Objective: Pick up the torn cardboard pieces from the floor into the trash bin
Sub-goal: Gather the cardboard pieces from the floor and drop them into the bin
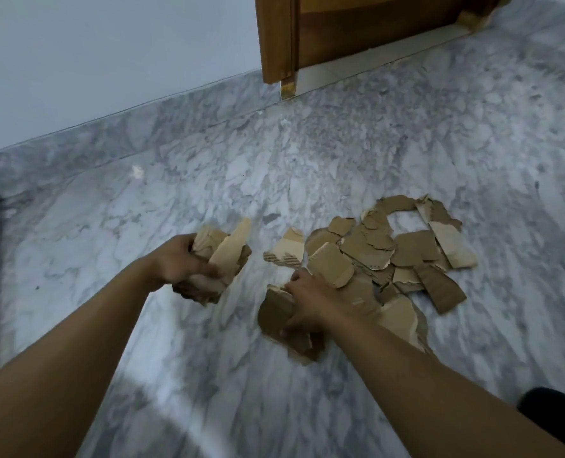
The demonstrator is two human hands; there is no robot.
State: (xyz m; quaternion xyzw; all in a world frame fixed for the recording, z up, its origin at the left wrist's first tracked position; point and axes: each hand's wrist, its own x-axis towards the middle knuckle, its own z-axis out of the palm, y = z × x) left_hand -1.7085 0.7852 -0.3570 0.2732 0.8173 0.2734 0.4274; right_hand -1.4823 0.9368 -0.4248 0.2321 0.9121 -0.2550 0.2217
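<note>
The left hand (178, 262) is raised a little over the marble floor (208, 176), its fingers (208, 268) curled tight round a thick bundle of torn cardboard (230, 251), pale and brown pieces sticking out past the knuckles. The right hand (307, 302) is down at the near edge of the pile (406, 249), its fingers closed on a few brown pieces (276, 312) that overlap each other; whether these are lifted clear of the floor cannot be told. The rest of the torn cardboard lies spread flat on the floor to the right of both hands, pieces overlapping, with one pale scrap (286, 251) lying between the two hands. A wooden door (357, 28) stands beyond the pile, beside a pale wall (92, 61).
</note>
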